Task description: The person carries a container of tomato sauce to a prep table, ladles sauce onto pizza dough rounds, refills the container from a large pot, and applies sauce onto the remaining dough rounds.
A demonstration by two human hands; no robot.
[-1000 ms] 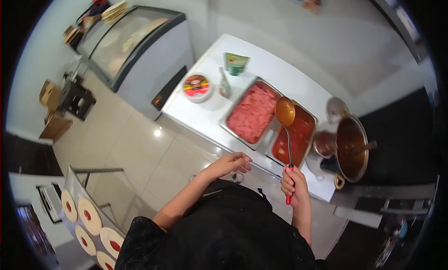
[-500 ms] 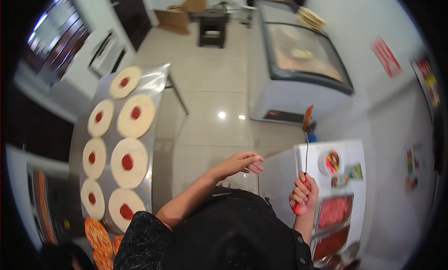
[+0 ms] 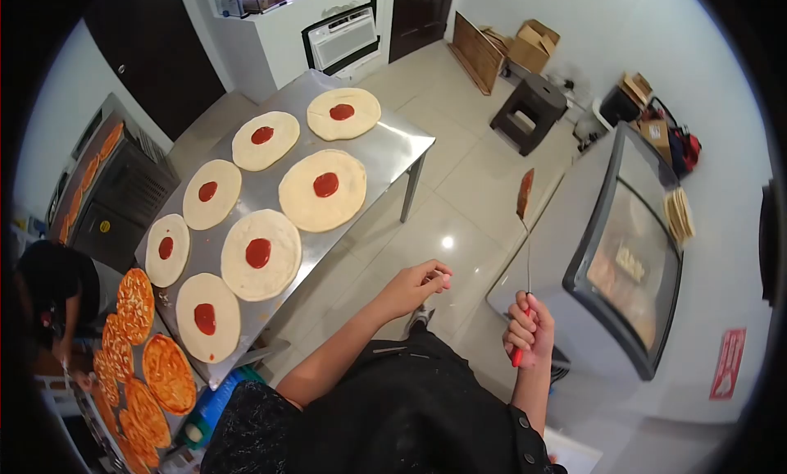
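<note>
My right hand (image 3: 530, 330) is closed round the red handle of a ladle (image 3: 529, 257), held upright over the floor, its bowl (image 3: 525, 195) coated with red-orange sauce and seen edge-on. Nothing shows in my left hand (image 3: 418, 287), which is held out over the floor with its fingers loosely bent and the thumb apart. To the left, a steel table (image 3: 399, 150) carries several flat dough rounds, each with a blob of red sauce in its middle, such as the large round (image 3: 322, 190) nearest the table's right side.
Several sauced rounds (image 3: 169, 374) lie at the lower left, some with pale topping. A co-worker (image 3: 57, 289) stands beyond them. On the right is a glass-topped freezer (image 3: 574, 269). A black stool (image 3: 530, 113) and cardboard boxes (image 3: 533, 46) stand on the floor at the back.
My view has swung left from the white table with the meat and sauce trays to the dough table. The ladle has left the sauce tray and stays in my right hand.
</note>
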